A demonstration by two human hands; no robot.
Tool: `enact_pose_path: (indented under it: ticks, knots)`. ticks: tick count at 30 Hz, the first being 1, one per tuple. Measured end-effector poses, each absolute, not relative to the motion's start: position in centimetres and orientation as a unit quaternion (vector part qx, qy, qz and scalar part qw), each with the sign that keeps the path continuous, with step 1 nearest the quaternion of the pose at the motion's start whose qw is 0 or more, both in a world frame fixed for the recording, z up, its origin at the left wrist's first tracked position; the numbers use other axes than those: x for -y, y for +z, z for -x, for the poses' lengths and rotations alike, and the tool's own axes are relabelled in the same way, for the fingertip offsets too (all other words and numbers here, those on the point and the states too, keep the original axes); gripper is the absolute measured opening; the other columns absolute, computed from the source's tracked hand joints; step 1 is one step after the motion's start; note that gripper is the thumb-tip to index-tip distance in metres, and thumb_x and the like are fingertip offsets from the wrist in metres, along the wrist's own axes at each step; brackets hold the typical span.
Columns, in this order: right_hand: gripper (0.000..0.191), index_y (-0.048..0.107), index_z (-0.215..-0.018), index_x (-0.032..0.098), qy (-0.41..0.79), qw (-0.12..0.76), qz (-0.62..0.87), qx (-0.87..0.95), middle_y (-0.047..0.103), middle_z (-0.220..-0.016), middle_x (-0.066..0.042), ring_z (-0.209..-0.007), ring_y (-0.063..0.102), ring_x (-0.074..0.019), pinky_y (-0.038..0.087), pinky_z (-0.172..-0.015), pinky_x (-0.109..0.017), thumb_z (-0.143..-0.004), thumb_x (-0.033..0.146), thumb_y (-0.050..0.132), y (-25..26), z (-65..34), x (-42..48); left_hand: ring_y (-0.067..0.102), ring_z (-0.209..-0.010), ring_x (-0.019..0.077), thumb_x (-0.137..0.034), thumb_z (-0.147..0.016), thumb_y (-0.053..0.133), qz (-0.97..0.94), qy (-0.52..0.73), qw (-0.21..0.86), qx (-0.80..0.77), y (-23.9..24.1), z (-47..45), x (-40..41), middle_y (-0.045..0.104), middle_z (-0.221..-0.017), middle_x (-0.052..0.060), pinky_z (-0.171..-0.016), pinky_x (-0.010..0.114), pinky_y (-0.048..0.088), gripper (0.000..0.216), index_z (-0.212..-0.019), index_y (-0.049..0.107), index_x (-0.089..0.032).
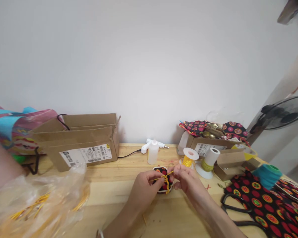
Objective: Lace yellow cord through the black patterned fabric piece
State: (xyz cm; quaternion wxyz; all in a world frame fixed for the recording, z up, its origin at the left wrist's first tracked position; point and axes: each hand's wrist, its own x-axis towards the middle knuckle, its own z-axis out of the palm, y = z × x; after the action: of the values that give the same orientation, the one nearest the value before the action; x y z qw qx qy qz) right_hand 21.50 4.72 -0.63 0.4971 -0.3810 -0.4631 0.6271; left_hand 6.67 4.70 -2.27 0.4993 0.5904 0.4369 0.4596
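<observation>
Close together at the middle of the wooden table, both of my hands work on a yellow cord point(166, 181). My left hand point(146, 186) pinches the cord between thumb and fingers, where a loop or knot shows. Between thumb and forefinger, my right hand point(185, 178) grips another stretch of the same cord, drawn out to the upper right. Beneath the fingers lies a small dark pouch point(161, 170) with a red and orange dotted pattern and white edging. The fingers hide part of the pouch and of the knot.
Behind the hands stand a white bottle point(153, 152), a white heat tool point(161, 144) with a black cable, and cord spools point(188, 160). A cardboard box point(81, 142) and plastic bags point(72, 188) are left. Black scissors point(234, 206) and patterned fabric point(263, 205) lie right.
</observation>
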Motion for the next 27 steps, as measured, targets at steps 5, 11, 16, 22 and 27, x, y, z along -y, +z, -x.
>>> enact_pose_path:
  ticks: [5,11,16,22,27]
  knots:
    - [0.010,0.052,-0.071,0.016,0.687,0.534,0.338,0.359,0.059,-0.074,-0.001,-0.067,0.056,-0.0114,0.042,-0.054,-0.020,-0.071,0.026,0.053,-0.98,-21.45,-4.88,0.059,-0.057,0.0144,-0.027,-0.065,0.059,-0.560,0.446,0.561,-0.416,-2.13,-6.85,-4.76,0.067,-0.062,0.004,-0.055,0.023,0.046,0.018,-0.069,0.065,-0.011]
    - [0.008,0.052,-0.071,0.016,0.707,0.551,0.331,0.295,0.062,-0.072,-0.001,-0.065,0.059,-0.0105,0.045,-0.063,-0.022,-0.071,0.024,0.054,-1.17,-21.81,-5.22,0.060,-0.060,0.0159,-0.027,-0.058,0.066,-0.526,0.439,0.612,-0.396,-2.20,-6.90,-4.79,0.068,-0.066,0.005,-0.062,0.027,0.047,0.023,-0.073,0.066,-0.010]
    - [0.006,0.052,-0.072,0.017,0.721,0.560,0.324,0.248,0.060,-0.068,0.001,-0.063,0.058,-0.0090,0.046,-0.061,-0.021,-0.071,0.022,0.055,-1.44,-22.06,-5.58,0.060,-0.061,0.0161,-0.029,-0.062,0.062,-0.546,0.440,0.569,-0.429,-1.59,-6.44,-4.84,0.069,-0.063,0.005,-0.060,0.025,0.045,0.019,-0.066,0.068,-0.011]
    - [0.009,0.051,-0.068,0.016,0.720,0.546,0.327,0.276,0.058,-0.064,0.002,-0.058,0.057,-0.0087,0.046,-0.058,-0.021,-0.070,0.024,0.055,-1.26,-22.00,-5.40,0.059,-0.061,0.0166,-0.029,-0.063,0.059,-0.554,0.432,0.556,-0.443,-1.87,-6.34,-5.39,0.069,-0.065,0.003,-0.060,0.026,0.044,0.020,-0.070,0.069,-0.013]
    - [0.010,0.052,-0.068,0.017,0.711,0.564,0.309,0.284,0.058,-0.062,0.003,-0.057,0.058,-0.0083,0.047,-0.056,-0.019,-0.067,0.023,0.059,-0.96,-22.01,-5.34,0.058,-0.060,0.0162,-0.029,-0.062,0.060,-0.558,0.424,0.560,-0.441,-2.15,-6.29,-5.39,0.069,-0.062,0.002,-0.060,0.026,0.043,0.019,-0.067,0.069,-0.013]
